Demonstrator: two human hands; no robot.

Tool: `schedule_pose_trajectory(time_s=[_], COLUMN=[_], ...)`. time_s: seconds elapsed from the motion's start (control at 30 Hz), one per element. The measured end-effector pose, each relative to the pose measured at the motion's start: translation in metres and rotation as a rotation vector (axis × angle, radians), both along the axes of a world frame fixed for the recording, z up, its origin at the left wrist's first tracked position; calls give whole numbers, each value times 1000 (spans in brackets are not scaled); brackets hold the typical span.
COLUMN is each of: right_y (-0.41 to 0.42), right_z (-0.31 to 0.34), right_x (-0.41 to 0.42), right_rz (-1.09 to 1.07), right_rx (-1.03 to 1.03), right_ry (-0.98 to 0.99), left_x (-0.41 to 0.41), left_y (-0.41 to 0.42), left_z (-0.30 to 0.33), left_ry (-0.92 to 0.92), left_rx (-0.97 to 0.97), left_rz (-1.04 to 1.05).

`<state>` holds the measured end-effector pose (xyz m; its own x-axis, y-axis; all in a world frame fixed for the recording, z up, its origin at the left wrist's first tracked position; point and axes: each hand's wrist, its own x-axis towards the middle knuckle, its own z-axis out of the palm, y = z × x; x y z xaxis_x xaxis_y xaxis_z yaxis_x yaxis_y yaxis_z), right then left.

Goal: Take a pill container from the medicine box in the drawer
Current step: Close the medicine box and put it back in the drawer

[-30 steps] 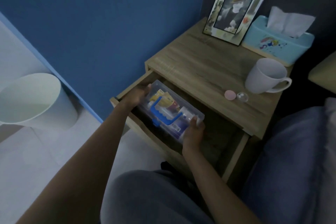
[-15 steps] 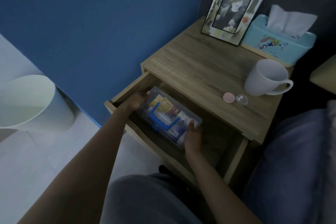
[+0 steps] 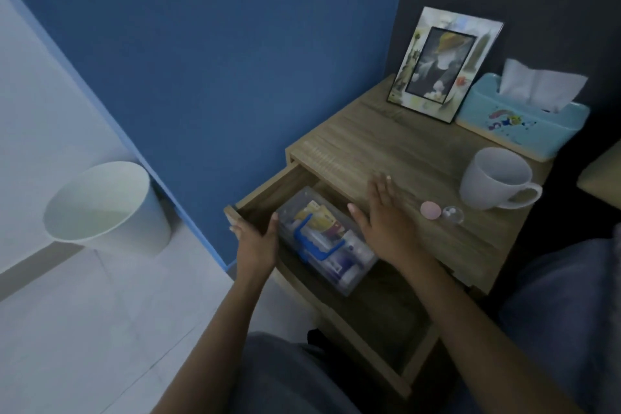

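Head view: a wooden nightstand [image 3: 396, 158] is standing against a blue wall, its drawer [image 3: 268, 190] pulled out. The clear medicine box [image 3: 327, 240] is lying inside the drawer. The left hand [image 3: 257, 242], fingers spread, is flanking the box; contact unclear. The right hand [image 3: 386, 215] is hovering unclenched, grasping nothing.

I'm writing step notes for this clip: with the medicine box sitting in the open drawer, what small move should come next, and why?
Probably bring both hands back onto the medicine box and open its lid. The left hand is open at its near-left end, the right hand open above its far side, neither gripping. The lid with the blue handle looks closed, so no container is reachable yet.
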<state>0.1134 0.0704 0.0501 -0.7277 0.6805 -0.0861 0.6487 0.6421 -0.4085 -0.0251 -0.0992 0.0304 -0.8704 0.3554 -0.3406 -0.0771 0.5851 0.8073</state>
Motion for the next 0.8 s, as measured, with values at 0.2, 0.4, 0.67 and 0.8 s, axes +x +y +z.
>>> schedule_pose_trajectory(time_s=[0.2, 0.4, 0.67, 0.8], right_y=[21, 27, 34, 35], right_z=[-10, -13, -24, -27], right_x=[-5, -3, 0, 1], right_rz=[80, 108, 121, 127], right_rx=[-73, -96, -104, -83], right_ry=[-149, -155, -87, -91], left_x=[8, 4, -10, -14], left_y=[6, 24, 66, 88], left_z=[-2, -10, -12, -8], left_ry=[-16, -116, -193, -227], left_rx=[172, 331, 458, 492], left_rz=[70, 42, -103, -189])
